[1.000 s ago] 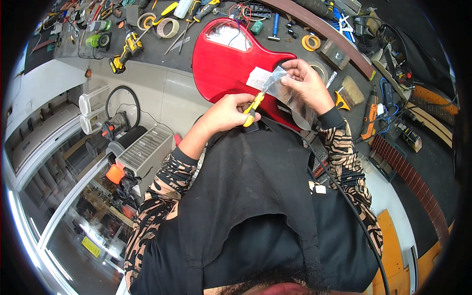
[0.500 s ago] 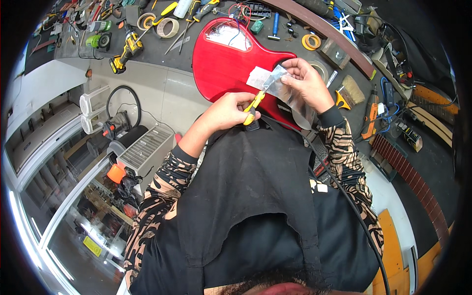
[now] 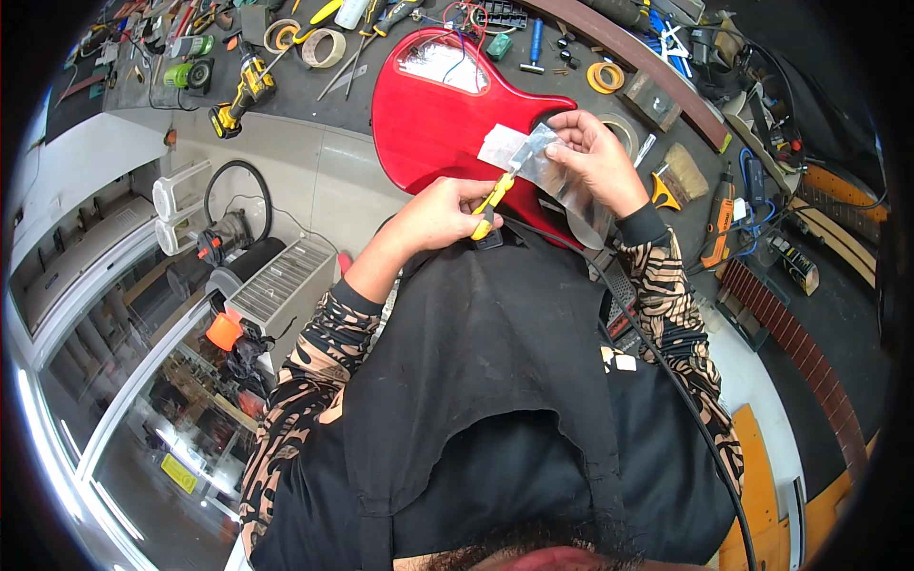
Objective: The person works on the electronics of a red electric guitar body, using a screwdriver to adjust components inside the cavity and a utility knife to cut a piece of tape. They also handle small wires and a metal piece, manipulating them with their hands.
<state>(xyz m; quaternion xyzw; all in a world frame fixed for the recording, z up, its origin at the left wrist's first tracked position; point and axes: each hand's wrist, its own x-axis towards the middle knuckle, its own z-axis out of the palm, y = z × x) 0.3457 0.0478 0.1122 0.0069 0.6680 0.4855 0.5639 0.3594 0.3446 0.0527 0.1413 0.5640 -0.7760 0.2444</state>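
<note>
My left hand [image 3: 443, 214] grips a small tool with yellow handles [image 3: 492, 205], its tip at the edge of a clear plastic bag [image 3: 552, 176]. My right hand [image 3: 595, 157] holds that bag by its upper part, above a red guitar body [image 3: 438, 114] lying on the dark workbench [image 3: 314, 95]. A white label [image 3: 502, 146] sits at the bag's left end. The guitar's open cavity with wires [image 3: 443, 65] faces up near its far end.
The bench holds tape rolls [image 3: 324, 46], a yellow cordless drill [image 3: 243, 95], a screwdriver [image 3: 533, 48], a yellow ring [image 3: 606, 76] and an orange rotary tool [image 3: 716, 224]. A guitar neck [image 3: 790, 333] lies at right. A heater and cables [image 3: 257, 276] stand on the floor at left.
</note>
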